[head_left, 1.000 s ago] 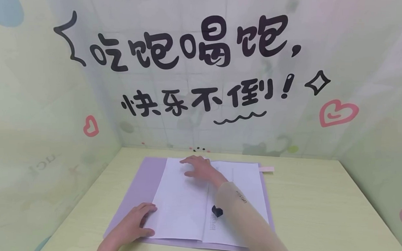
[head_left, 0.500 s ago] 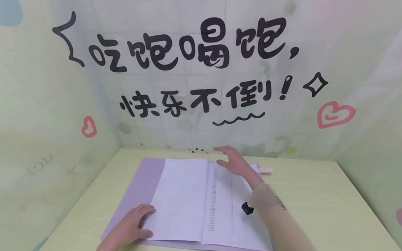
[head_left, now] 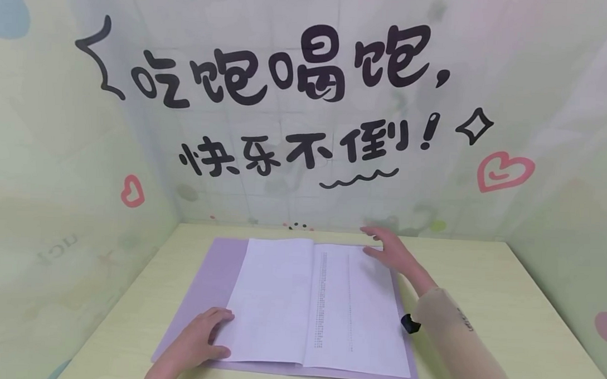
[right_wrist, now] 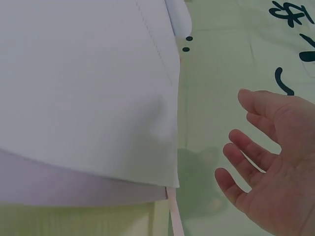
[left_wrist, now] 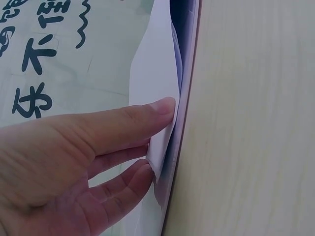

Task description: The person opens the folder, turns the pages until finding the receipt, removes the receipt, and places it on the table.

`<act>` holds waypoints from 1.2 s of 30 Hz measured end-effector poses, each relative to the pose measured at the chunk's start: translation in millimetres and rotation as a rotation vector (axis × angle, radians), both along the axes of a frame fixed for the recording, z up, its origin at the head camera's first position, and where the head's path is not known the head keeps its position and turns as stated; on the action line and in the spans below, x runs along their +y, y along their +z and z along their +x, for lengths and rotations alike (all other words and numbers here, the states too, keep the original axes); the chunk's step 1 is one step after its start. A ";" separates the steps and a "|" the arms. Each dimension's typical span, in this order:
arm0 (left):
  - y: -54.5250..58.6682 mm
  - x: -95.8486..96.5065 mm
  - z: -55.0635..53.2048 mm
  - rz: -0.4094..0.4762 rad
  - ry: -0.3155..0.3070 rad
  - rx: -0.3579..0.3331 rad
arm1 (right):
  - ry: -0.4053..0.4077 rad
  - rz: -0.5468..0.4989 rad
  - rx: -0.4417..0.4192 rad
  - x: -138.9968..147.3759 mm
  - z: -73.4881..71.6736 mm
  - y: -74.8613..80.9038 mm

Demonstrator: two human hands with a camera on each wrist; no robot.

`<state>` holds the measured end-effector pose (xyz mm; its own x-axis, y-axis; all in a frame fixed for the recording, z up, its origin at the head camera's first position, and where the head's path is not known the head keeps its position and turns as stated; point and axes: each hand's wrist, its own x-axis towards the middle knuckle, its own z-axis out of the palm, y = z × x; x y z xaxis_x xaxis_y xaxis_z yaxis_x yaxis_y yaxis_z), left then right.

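Note:
An open book with a purple cover [head_left: 225, 265] and white pages lies on the table. Its left page [head_left: 274, 300] looks blank, while the right page [head_left: 374, 314] bears columns of tiny print. My left hand [head_left: 198, 336] rests at the left page's lower left corner; in the left wrist view the thumb [left_wrist: 160, 108] and fingers touch the slightly raised paper edge. Above the right page's far right corner is my right hand [head_left: 394, 254], fingers spread and loosely bent, with nothing in it. The right wrist view shows this hand [right_wrist: 270, 157] apart from the paper.
A pale wooden table [head_left: 480, 307] extends on both sides of the book. Printed cloth walls [head_left: 303, 200] with black lettering stand behind and beside it. A pink strip [right_wrist: 174, 216] sticks out from the book's corner. A small black piece [head_left: 410, 324] sits at the right sleeve.
My right hand has moved rightward from above the left page to the right page's far corner, uncovering the printed columns. The left hand has stayed at its corner.

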<state>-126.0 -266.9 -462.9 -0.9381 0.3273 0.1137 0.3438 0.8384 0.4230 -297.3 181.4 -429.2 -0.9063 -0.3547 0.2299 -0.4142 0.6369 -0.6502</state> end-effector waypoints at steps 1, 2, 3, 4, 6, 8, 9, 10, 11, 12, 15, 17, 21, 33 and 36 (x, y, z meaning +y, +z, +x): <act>-0.3 -0.2 0.0 -0.001 -0.002 0.006 | -0.004 -0.006 0.000 3.8 0.1 -2.6; -0.7 -0.3 0.0 -0.002 -0.004 0.012 | -0.006 -0.011 0.003 7.4 0.8 -4.9; -1.1 -0.5 0.0 -0.003 -0.006 0.017 | -0.007 -0.011 0.006 10.8 1.3 -7.4; -1.4 -0.6 0.1 -0.004 -0.008 0.021 | -0.007 -0.014 0.007 13.8 1.7 -9.7; -2.0 -0.8 0.2 -0.005 -0.012 0.027 | -0.008 -0.007 0.012 19.0 2.1 -14.4; -2.4 -0.9 0.3 -0.001 -0.013 0.028 | -0.013 0.009 0.007 23.3 2.2 -18.6; -2.5 -1.0 0.3 0.001 -0.014 0.027 | -0.019 0.023 0.000 25.1 2.0 -20.7; -2.7 -1.0 0.2 0.002 -0.013 0.026 | -0.027 0.033 -0.008 26.7 1.8 -22.5; -2.9 -1.0 0.1 0.004 -0.014 0.027 | -0.031 0.051 -0.015 28.2 1.5 -24.1; -3.0 -1.0 0.1 0.005 -0.014 0.026 | -0.036 0.067 -0.025 29.5 1.5 -25.3; -3.6 -1.1 -0.2 0.007 -0.013 0.026 | -0.044 0.110 -0.042 32.2 3.1 -27.5; -3.9 -1.1 -0.2 0.008 -0.013 0.026 | -0.045 0.139 -0.045 33.6 4.5 -28.9; -4.3 -1.6 -0.1 0.012 -0.016 0.035 | -0.049 0.187 -0.063 36.0 6.1 -32.4; -1.3 -1.7 -0.3 0.015 -0.013 0.019 | -0.018 0.280 -0.141 43.1 9.1 -31.5; -0.2 -1.4 -0.6 0.018 -0.006 0.010 | -0.019 0.288 -0.139 44.8 8.9 -30.9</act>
